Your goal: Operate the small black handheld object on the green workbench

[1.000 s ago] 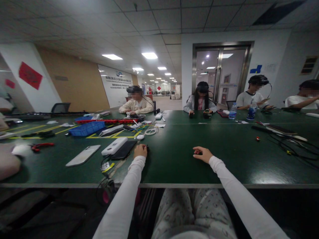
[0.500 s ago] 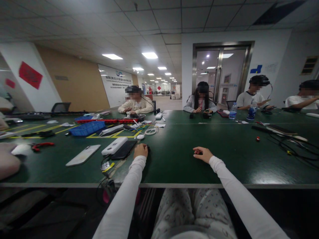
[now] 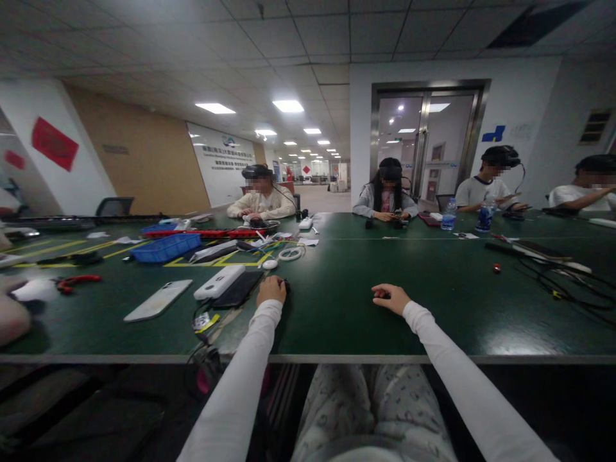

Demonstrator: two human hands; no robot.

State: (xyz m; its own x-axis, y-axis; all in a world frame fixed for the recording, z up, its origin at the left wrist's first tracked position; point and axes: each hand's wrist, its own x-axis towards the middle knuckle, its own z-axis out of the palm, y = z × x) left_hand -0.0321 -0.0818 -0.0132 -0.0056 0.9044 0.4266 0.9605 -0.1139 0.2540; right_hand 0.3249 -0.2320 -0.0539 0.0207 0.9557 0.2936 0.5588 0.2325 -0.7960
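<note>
My left hand [image 3: 272, 290] rests on the green table [image 3: 337, 321], its fingers curled round a small dark object [image 3: 287, 286] that is mostly hidden. Beside it on the left lie a black flat item [image 3: 239, 289] and a white power bank [image 3: 219, 282]. Farther left is a white phone [image 3: 158, 300]. My right hand [image 3: 391, 298] lies on the table to the right, fingers curled inward; whether anything is inside them is too small to tell.
A blue tray [image 3: 167, 248], red strips and a coiled white cable [image 3: 289, 254] lie beyond my left hand. Black cables [image 3: 563, 282] and bottles [image 3: 449, 215] are at the right. Several people sit around the table; a person's arm [image 3: 12, 317] is at the left edge.
The view has shifted very slightly. My hands keep nearly the same places and poses. The hands of the person across the table have moved a little.
</note>
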